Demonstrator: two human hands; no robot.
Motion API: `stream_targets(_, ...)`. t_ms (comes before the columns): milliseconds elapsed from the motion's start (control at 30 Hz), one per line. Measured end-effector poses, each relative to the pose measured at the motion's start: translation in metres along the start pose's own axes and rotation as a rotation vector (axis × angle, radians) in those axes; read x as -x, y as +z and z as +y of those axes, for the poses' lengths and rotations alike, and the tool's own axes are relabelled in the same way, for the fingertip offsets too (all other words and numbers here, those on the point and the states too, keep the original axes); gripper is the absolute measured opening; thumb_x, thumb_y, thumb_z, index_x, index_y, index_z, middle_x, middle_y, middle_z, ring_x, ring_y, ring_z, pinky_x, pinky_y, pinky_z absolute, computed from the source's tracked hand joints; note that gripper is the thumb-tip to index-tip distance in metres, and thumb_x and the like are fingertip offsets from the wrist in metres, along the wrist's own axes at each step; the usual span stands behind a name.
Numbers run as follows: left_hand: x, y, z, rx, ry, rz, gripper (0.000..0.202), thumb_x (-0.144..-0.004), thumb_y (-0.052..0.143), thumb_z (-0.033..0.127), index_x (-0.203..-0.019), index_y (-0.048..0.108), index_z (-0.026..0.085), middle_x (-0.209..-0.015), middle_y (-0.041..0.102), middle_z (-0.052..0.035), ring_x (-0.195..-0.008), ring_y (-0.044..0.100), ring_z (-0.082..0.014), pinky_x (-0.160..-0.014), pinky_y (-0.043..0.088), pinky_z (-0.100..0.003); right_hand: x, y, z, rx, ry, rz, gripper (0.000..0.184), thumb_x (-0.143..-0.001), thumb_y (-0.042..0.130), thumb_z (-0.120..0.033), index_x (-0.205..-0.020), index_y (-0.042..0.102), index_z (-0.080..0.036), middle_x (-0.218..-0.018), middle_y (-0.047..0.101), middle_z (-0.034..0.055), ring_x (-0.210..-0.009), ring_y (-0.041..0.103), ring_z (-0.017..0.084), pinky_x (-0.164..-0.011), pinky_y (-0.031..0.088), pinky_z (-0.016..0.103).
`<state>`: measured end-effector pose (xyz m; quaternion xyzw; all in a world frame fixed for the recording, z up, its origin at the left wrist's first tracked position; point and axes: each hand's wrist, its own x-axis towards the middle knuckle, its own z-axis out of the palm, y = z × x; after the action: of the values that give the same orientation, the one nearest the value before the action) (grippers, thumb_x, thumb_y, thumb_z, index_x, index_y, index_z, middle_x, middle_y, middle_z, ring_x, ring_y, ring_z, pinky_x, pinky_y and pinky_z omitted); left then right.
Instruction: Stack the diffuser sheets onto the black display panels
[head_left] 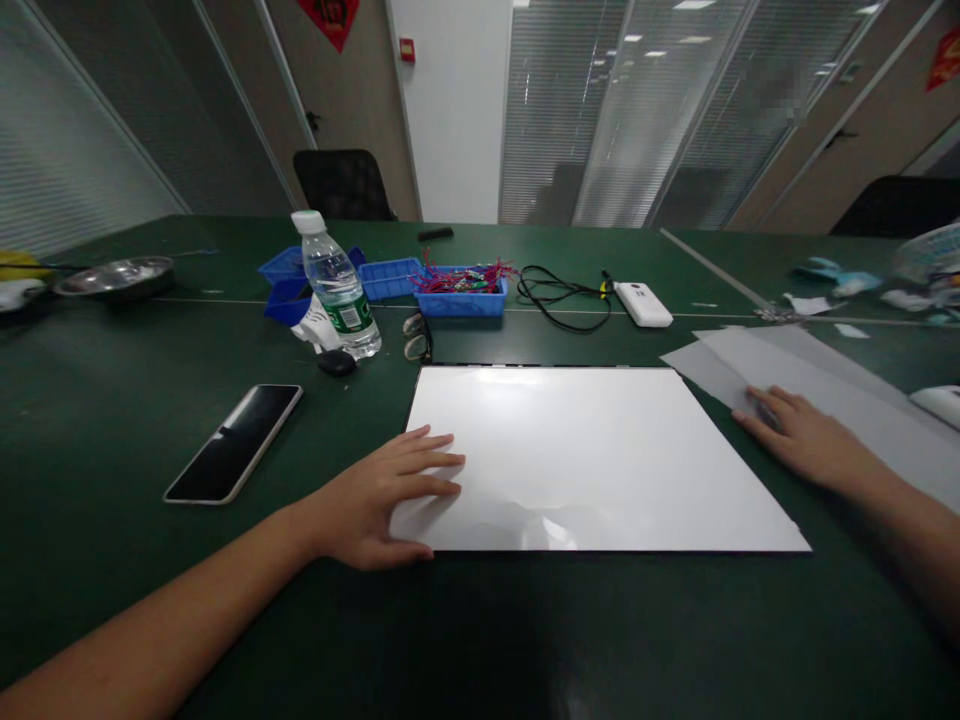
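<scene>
A glossy white board (600,450) with thin dark edges lies flat in front of me, its lower middle showing wavy reflections. My left hand (382,495) rests on its left edge, fingers spread over the white surface and the thumb at the near left corner. To the right of the board, my right hand (806,440) lies over white sheets of paper (832,370). Its fingers curl round a small dark grey object (769,415), mostly hidden between thumb and fingers; what it is I cannot make out.
On the green table (487,630) lie a phone (234,443), a water bottle (339,290), a black mouse-shaped item (337,362) and glasses (418,338). Behind the board are a blue tray (459,303) of red wires, a black cable (559,310), a white device (643,304) and a metal dish (120,276).
</scene>
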<state>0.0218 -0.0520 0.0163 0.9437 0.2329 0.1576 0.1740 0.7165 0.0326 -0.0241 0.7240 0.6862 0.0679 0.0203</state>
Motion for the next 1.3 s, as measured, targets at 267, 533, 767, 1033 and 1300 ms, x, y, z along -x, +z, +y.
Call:
stream_targets(267,-0.001,-0.003,0.003,0.0,-0.01,-0.006,0.069,-0.088,0.084,0.048,-0.151,0.062,0.029,-0.164,0.059,-0.0135,-0.159,0.046,-0.0397,-0.135,0.027,-0.066,0.017,-0.047,-0.038,-0.017,0.106,-0.069,0.083,-0.108,0.016,-0.07,-0.153,0.064,-0.02,-0.146,0.068,0.0199,-0.122,0.069,0.039,-0.093,0.055,0.051)
stream_targets(533,-0.001,-0.002,0.002,0.004,-0.009,0.001,0.07,-0.088,0.084,0.048,-0.151,0.062,0.03,-0.164,0.059,-0.0129,-0.159,0.046,-0.0393,-0.136,0.026,-0.065,0.021,-0.059,-0.046,-0.006,0.254,0.067,0.075,-0.104,0.028,-0.07,-0.141,0.074,-0.024,-0.117,0.079,0.0162,-0.092,0.07,0.037,-0.074,0.049,0.045)
stream_targets(767,-0.001,-0.001,0.001,-0.001,0.0,0.007,0.07,-0.088,0.084,0.05,-0.151,0.063,0.029,-0.163,0.06,-0.0132,-0.158,0.047,-0.0397,-0.135,0.029,-0.066,0.026,-0.06,-0.051,-0.044,0.248,0.1,0.064,-0.102,0.037,-0.065,-0.139,0.076,-0.03,-0.117,0.081,0.0088,-0.096,0.072,0.036,-0.076,0.05,0.044)
stream_targets(1033,-0.001,-0.002,0.001,0.004,-0.013,0.003,0.07,-0.087,0.085,0.049,-0.151,0.064,0.029,-0.163,0.06,-0.0126,-0.159,0.047,-0.0398,-0.135,0.028,-0.065,0.02,-0.047,-0.055,-0.074,0.053,0.053,0.079,-0.106,0.034,-0.066,-0.16,0.056,-0.013,-0.156,0.061,0.02,-0.132,0.065,0.039,-0.104,0.053,0.049)
stream_targets(1300,-0.002,-0.002,0.002,0.0,-0.003,0.005,0.069,-0.088,0.084,0.049,-0.151,0.064,0.028,-0.163,0.06,-0.0134,-0.159,0.046,-0.0405,-0.135,0.028,-0.066,0.023,-0.054,-0.061,0.023,0.065,-0.052,0.077,-0.109,0.023,-0.062,-0.163,0.054,-0.016,-0.148,0.067,0.0227,-0.123,0.07,0.04,-0.096,0.057,0.05)
